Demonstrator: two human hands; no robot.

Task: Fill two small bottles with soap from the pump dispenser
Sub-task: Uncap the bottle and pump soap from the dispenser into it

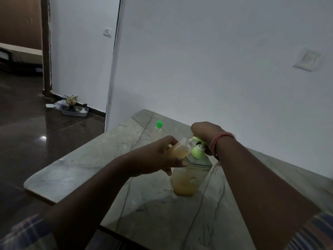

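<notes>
Now, left grip (pixel 158 157) clasping tilted half-full small bottle (pixel 180 147), right grip (pixel 205 132) pressing pump dispenser (pixel 191 170), amber soap low.

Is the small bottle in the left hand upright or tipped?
Tipped: the small bottle lies slanted, its open mouth raised to the pump dispenser spout, amber soap pooled low.

The pump dispenser (pixel 189 175) stands on the surface (pixel 75 170). The left hand (pixel 158 159) holds a small bottle (pixel 180 147) tilted, just left of the pump top. The right hand (pixel 205 132) is on the pump. Behind the dispenser stands another small bottle (pixel 157 131).
</notes>
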